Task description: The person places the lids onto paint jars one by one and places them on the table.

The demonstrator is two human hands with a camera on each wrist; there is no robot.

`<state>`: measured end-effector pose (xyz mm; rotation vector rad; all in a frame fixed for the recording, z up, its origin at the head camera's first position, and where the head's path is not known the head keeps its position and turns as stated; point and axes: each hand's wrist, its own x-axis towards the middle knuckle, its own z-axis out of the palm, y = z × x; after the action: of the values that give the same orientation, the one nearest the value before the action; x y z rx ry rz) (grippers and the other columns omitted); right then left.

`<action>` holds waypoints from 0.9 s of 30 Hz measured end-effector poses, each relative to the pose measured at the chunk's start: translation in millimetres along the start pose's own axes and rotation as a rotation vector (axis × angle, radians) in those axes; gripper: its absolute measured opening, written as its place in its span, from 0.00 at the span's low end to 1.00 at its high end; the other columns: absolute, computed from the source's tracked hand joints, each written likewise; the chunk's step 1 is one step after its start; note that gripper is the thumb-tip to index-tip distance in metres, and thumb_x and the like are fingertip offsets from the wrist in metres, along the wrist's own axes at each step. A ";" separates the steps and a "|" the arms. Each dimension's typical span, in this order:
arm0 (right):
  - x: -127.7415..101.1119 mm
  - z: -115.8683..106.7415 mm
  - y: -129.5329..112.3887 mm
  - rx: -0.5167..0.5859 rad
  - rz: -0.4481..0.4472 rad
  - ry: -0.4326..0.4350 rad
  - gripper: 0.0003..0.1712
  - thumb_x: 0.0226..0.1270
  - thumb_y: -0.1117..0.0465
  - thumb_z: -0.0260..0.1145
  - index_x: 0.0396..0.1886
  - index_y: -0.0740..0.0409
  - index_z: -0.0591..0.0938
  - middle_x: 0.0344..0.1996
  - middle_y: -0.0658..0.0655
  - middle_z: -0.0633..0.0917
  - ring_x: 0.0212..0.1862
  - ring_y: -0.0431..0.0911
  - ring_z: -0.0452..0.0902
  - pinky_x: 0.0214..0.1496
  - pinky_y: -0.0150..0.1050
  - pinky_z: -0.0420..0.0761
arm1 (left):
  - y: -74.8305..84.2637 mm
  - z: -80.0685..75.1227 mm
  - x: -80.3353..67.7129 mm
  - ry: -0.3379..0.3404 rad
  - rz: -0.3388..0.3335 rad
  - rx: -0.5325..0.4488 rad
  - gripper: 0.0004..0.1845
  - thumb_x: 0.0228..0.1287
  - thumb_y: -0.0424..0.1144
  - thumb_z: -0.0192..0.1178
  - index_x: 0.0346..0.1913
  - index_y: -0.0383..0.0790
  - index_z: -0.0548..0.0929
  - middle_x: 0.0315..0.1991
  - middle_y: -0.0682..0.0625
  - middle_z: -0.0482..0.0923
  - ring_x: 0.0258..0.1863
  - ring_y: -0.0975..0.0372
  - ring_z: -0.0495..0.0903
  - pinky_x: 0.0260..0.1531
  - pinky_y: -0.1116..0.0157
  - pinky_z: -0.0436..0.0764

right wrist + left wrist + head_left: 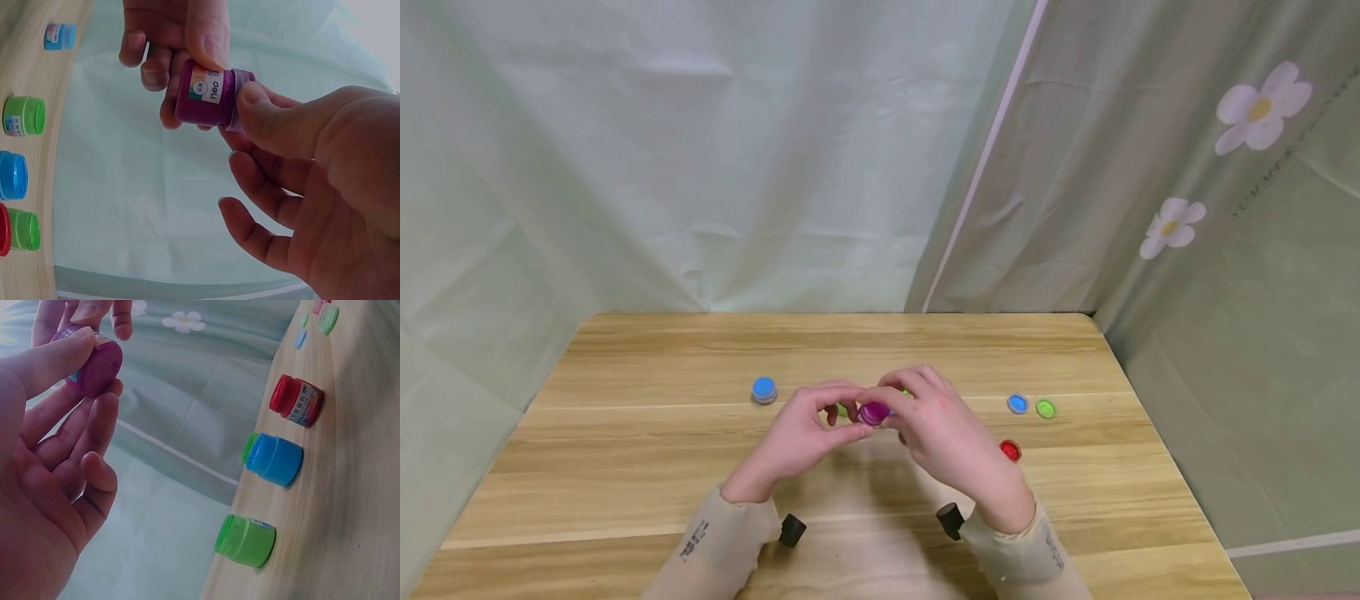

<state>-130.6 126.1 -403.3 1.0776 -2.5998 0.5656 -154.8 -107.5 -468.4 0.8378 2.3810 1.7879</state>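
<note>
Hands meet above the middle of the wooden surface, and we read them from left to right. Far left, a blue pot stands alone. Our left hand pinches the body of the purple paint pot between thumb and curled fingers. Our right hand closes thumb and forefinger on its cap end, the other fingers loose. The pot is held in the air, its axis lying sideways between the two grips, cap toward the right hand. Further right lie a loose blue lid, a green lid and a red pot.
</note>
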 end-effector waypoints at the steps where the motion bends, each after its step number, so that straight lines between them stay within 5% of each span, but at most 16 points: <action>1: 0.0 -0.3 0.0 -0.003 0.000 -0.002 0.26 0.67 0.69 0.78 0.62 0.44 0.88 0.53 0.49 0.84 0.57 0.47 0.77 0.63 0.48 0.78 | 0.0 0.1 0.0 -0.001 -0.001 0.001 0.16 0.64 0.39 0.79 0.55 0.51 0.92 0.47 0.59 0.88 0.40 0.59 0.83 0.35 0.64 0.74; 9: 0.5 -0.4 2.4 -0.044 0.053 -0.022 0.19 0.67 0.58 0.80 0.56 0.48 0.87 0.49 0.48 0.86 0.55 0.47 0.78 0.59 0.48 0.80 | -0.6 3.3 1.0 -0.011 -0.026 0.008 0.17 0.65 0.41 0.79 0.55 0.51 0.92 0.45 0.59 0.88 0.40 0.58 0.83 0.36 0.63 0.74; 15: -0.3 2.8 3.3 -0.032 0.147 0.008 0.22 0.67 0.42 0.76 0.50 0.51 0.84 0.43 0.47 0.85 0.50 0.47 0.77 0.54 0.46 0.79 | 1.0 4.8 1.7 0.059 -0.046 0.029 0.16 0.62 0.43 0.81 0.52 0.55 0.92 0.40 0.60 0.87 0.39 0.51 0.83 0.35 0.63 0.74; 21: 1.9 3.8 2.1 -0.007 0.047 0.070 0.25 0.71 0.51 0.76 0.66 0.47 0.85 0.52 0.49 0.85 0.51 0.47 0.76 0.55 0.43 0.78 | 7.5 2.3 0.9 0.050 0.010 0.014 0.12 0.66 0.40 0.78 0.52 0.52 0.92 0.40 0.59 0.86 0.38 0.56 0.82 0.34 0.66 0.74; 27: 3.4 4.2 0.9 -0.017 0.035 0.070 0.19 0.68 0.51 0.78 0.56 0.49 0.88 0.48 0.47 0.84 0.50 0.47 0.76 0.56 0.43 0.78 | 6.0 3.0 1.1 0.049 0.020 -0.001 0.16 0.65 0.39 0.78 0.55 0.50 0.92 0.43 0.58 0.87 0.38 0.58 0.81 0.34 0.65 0.74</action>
<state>-134.0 122.7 -405.9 0.9903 -2.5628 0.5771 -152.3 -103.4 -463.7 0.8295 2.4094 1.8384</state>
